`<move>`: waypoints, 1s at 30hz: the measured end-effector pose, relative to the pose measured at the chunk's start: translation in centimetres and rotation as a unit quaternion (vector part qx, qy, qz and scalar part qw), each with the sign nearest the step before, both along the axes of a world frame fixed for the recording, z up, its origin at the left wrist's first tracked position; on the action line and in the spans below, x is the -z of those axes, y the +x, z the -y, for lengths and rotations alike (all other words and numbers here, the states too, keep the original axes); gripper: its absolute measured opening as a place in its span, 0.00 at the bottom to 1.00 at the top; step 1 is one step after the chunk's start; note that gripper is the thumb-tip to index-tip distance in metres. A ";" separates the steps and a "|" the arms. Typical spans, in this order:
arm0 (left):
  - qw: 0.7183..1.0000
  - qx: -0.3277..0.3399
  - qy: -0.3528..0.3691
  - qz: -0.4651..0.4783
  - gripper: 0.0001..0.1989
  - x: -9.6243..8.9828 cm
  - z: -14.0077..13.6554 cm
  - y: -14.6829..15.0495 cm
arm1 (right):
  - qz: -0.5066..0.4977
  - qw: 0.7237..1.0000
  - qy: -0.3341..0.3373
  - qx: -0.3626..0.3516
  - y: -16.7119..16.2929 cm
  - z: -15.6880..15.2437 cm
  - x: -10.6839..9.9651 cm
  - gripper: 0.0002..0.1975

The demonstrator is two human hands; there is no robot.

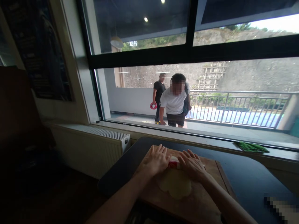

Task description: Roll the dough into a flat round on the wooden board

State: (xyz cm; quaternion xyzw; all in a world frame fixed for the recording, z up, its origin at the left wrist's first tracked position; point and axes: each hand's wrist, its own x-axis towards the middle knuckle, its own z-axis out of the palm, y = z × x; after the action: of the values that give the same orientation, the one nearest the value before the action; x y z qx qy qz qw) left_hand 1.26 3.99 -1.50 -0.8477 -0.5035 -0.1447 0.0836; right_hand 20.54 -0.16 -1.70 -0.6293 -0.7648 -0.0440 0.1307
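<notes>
A flattened sheet of pale dough (pixel 176 183) with an uneven, lobed edge lies on a wooden board (pixel 210 193). Across its far part is a roller-like thing with a red and white label (pixel 173 164), mostly hidden under my hands; I cannot make out its exact kind. My left hand (pixel 157 159) lies palm down over its left end, fingers stretched forward. Over the right end rests my right hand (pixel 192 163), also palm down with fingers extended and slightly spread. Neither hand wraps around it.
The board sits on a dark table (pixel 245 174) with rounded corners, beside a window. On the sill lies a green cloth (pixel 252 147). A white radiator (pixel 93 146) stands at the left. Outside, people (pixel 174 99) are near a railing (pixel 235 109). A blurred-out object (pixel 282 208) is at lower right.
</notes>
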 end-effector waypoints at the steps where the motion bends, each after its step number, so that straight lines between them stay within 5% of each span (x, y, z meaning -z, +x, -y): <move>1: 1.000 -0.017 -0.021 -0.004 0.27 -0.2 -1.4 0.4 | -0.001 1.000 0.000 0.012 -0.2 -1.1 -0.3 0.23; 6: 0.998 -0.040 -0.039 -0.001 0.28 -0.3 -4.0 1.1 | -0.007 0.999 0.000 0.051 -0.4 -2.9 -0.1 0.22; 11: 0.997 -0.026 0.069 0.040 0.27 0.7 0.6 0.0 | -0.017 0.998 -0.001 0.067 -0.5 1.1 1.4 0.28; 15: 0.994 -0.016 0.088 0.061 0.26 0.9 3.6 -0.6 | -0.025 0.998 -0.014 0.051 -0.6 3.5 1.9 0.30; 19: 0.995 -0.028 0.077 0.056 0.27 0.8 1.4 0.1 | -0.016 0.997 -0.015 0.075 -0.6 1.6 1.2 0.28; 25: 0.993 -0.074 -0.087 0.013 0.27 -0.4 -5.0 2.1 | -0.007 0.995 -0.028 0.096 -0.3 -3.5 -0.7 0.23; 30: 0.998 -0.048 -0.009 0.030 0.27 0.3 -1.7 1.2 | -0.008 0.997 -0.014 0.082 -0.3 -0.9 0.1 0.27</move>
State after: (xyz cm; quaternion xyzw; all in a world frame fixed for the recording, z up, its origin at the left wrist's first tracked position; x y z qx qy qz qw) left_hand 2.47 5.69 -1.85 -0.8185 -0.5471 -0.1616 0.0679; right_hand 20.21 0.71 -1.79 -0.6919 -0.7102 -0.0390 0.1239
